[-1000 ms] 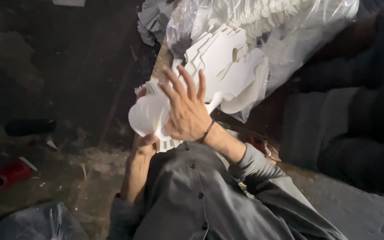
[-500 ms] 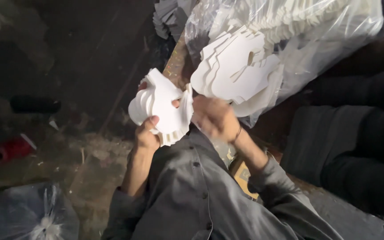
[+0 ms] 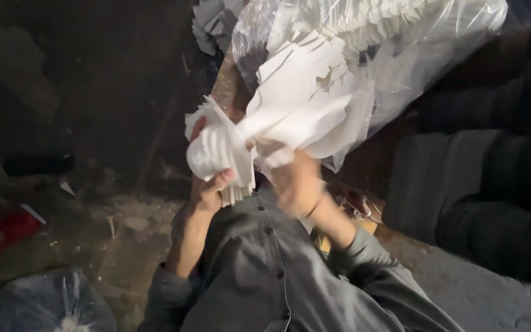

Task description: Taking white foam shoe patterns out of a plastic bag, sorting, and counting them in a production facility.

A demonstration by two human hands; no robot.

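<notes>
My left hand [image 3: 209, 184] grips a fanned stack of white cut paper pieces [image 3: 222, 154] in front of my grey shirt. My right hand [image 3: 296, 184] is blurred with motion, just right of that stack. Its fingers close on the lower edge of a larger bundle of white cut sheets [image 3: 305, 101]. That bundle sticks out of a clear plastic bag [image 3: 413, 55], which holds more white pieces. The two hands are close together, and the small stack touches the bundle's lower left corner.
Dark, dirty ground lies to the left, with a red object [image 3: 4, 229] and a dark cylinder [image 3: 38, 163] on it. A plastic bag [image 3: 44, 304] sits at the bottom left. Dark and grey cloth [image 3: 480, 184] fills the right side.
My right hand came off the small stack and moved right and down to the bundle from the bag. The left hand tilted its stack, which now shows fanned edges.
</notes>
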